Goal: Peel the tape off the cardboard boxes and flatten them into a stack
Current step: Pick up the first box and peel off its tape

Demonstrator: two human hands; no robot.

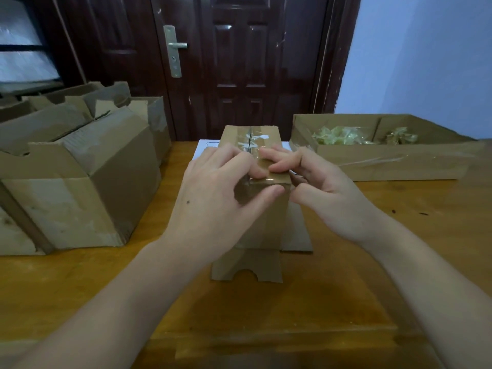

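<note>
Hands: left hand point(213, 193) holds upright brown taped cardboard box point(262, 225) on wooden desk point(346, 275); right hand point(316, 187) pinches clear tape point(251, 141) at the top seam.

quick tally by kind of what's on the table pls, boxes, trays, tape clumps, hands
Small taped box being worked on: 1
Big open box holding cardboard boxes, at the left: 1
Shallow cardboard tray: 1
Clumps of peeled tape in the tray: 2
Hands on the small box, left hand, right hand: 2
Total: 7
</note>
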